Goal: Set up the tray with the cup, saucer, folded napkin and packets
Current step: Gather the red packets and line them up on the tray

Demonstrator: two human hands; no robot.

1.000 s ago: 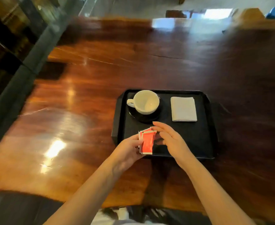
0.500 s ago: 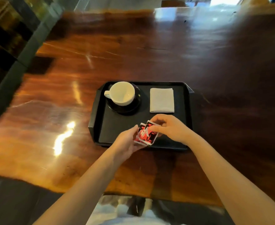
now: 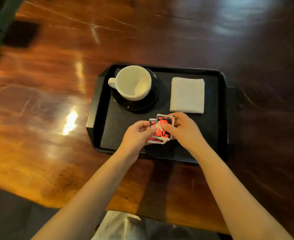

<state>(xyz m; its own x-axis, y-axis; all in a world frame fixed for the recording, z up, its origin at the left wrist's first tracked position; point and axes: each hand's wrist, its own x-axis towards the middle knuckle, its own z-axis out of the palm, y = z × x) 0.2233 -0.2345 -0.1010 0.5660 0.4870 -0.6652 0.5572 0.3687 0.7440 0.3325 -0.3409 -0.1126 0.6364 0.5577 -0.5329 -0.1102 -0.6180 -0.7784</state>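
A black tray (image 3: pixel 97 108) lies on the wooden table. In its far left part a white cup (image 3: pixel 133 83) stands on a black saucer (image 3: pixel 142 105), handle to the left. A folded white napkin (image 3: pixel 187 94) lies at the far right of the tray. Over the tray's near middle, both hands hold a fanned stack of red, black and white packets (image 3: pixel 161 129). My left hand (image 3: pixel 136 134) grips the stack's left side. My right hand (image 3: pixel 184 129) pinches its right side, just in front of the napkin.
The glossy brown table (image 3: pixel 56 101) spreads around the tray, with bright glare patches at the left. Its near edge runs below my forearms. A dark frame crosses the upper left corner.
The packets have turned from edge-on to face-up and fanned out. Both hands have shifted a little farther over the tray, toward the napkin. The camera has tilted down and closer.
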